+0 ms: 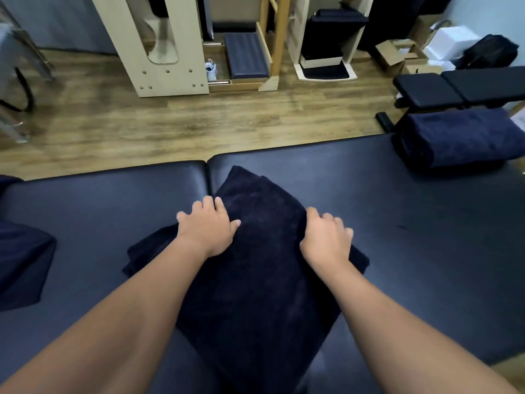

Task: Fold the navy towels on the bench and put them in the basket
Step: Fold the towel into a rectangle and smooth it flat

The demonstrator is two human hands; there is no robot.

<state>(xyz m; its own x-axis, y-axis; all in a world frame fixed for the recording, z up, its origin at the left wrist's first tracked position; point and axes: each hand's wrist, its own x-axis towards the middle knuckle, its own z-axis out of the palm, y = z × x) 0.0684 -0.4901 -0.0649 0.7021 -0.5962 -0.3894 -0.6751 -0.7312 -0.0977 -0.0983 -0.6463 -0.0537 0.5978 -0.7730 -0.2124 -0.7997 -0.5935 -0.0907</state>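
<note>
Both forearms bare, reaching fwd from bottom corners, converging toward centre. L hand (208, 230): palm down, fingers spread, roughly straight, thumb out to right; lies flat on navy towel (255, 280) at its left edge. R hand (326, 240): palm down, knuckles raised, fingers bent over towel's right edge, tips hidden, so grip vs. press unclear. Wrists level, hands well apart, approx. same height.
</note>
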